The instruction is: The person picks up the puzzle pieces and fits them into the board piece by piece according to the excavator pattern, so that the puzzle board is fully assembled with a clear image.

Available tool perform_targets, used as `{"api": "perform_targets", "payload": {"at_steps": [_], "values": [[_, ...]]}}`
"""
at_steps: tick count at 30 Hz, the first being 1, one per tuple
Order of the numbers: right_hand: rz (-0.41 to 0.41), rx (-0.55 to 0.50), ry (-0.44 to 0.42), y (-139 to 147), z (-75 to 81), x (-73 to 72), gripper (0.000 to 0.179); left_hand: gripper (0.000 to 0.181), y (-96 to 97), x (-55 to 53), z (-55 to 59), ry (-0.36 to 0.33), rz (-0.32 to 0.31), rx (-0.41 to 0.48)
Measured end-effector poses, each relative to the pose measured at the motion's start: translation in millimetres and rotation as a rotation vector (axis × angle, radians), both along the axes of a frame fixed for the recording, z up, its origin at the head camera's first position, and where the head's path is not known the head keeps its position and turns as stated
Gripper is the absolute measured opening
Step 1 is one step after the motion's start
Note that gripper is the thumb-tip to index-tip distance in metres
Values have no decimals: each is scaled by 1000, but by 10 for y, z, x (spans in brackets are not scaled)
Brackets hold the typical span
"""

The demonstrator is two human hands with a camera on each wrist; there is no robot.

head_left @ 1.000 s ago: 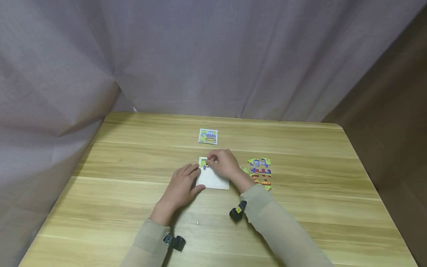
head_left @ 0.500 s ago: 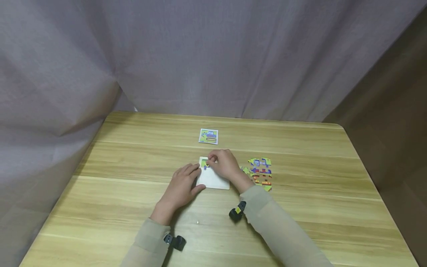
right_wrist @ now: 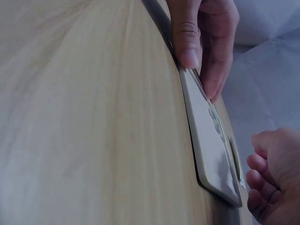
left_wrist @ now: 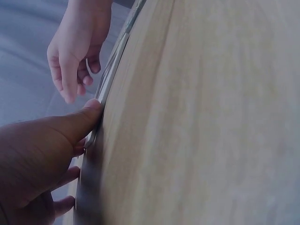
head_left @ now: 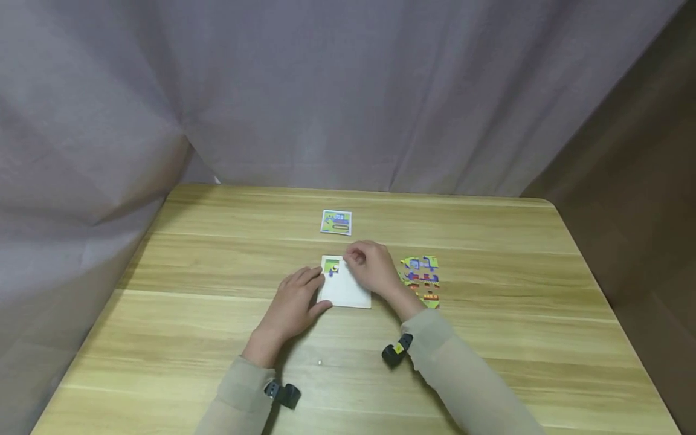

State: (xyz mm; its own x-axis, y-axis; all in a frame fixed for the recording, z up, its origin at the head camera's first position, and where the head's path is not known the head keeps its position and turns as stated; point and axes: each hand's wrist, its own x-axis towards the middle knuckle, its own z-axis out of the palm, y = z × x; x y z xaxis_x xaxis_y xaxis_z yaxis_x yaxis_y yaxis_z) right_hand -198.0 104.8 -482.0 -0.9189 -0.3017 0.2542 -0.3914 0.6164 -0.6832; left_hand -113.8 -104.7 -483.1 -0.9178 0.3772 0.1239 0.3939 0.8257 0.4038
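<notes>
"Jigsaw tray (head_left: 350, 293), white and square: it's lying flat near the middle of the wooden tabletop (head_left: 217, 260). What's happening at its left?"

"The left hand (head_left: 296, 305) is spreading wide there, resting its fingertips on the left edge and its thumb by the near-left corner. It's keeping the same place as a second ago."

"And going right?"

"A green jigsaw piece (head_left: 329, 265) is sitting in the tray's far-left corner, its blue knob pointing toward the person. The right thumb is no longer covering its edge, so more of it is showing. Beyond, an excavator picture card (head_left: 336, 223) is lying apart from the tray."

"So the right hand (head_left: 375, 267) is letting go?"

"It looks so. It's drawing off rightward, over the tray's far-right part, its fingers curling loosely and narrowly. I'm seeing nothing between them; whether it's touching the tray, I can't tell."

"And furthest right?"

"Loose jigsaw pieces (head_left: 432, 262) are lying in rows on the tabletop, the right arm partly hiding them."

"What is the change meaning, then?"

"I'd judge that the corner piece is staying put unaided. Most of the tray is showing bare, so the puzzle is looking barely begun."
</notes>
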Motion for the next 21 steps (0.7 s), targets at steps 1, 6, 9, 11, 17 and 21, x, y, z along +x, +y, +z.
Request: {"api": "perform_targets", "payload": {"at_steps": [1, 6, 9, 11, 17, 21], "values": [[-2, -5, 7, 22, 2, 1, 11, 58, -1, -1, 6, -2, 1, -2], [-7, -12, 5, 135, -1, 11, 12, 59, -6, -4, 15, -12, 7, -13], [-3, -13, -1, 205, -9, 22, 13, 58, -8, 0, 20, -16, 7, -9], [-5, -6, -6, 255, -13, 28, 13, 58, -6, 2, 22, -16, 5, -7], [-18, 13, -12, 404, 26, 35, 14, 58, 5, 2, 27, -8, 8, -13], [-19, 20, 14, 520, 55, 30, 15, 59, 10, 4, 32, -18, 11, -20]]}}
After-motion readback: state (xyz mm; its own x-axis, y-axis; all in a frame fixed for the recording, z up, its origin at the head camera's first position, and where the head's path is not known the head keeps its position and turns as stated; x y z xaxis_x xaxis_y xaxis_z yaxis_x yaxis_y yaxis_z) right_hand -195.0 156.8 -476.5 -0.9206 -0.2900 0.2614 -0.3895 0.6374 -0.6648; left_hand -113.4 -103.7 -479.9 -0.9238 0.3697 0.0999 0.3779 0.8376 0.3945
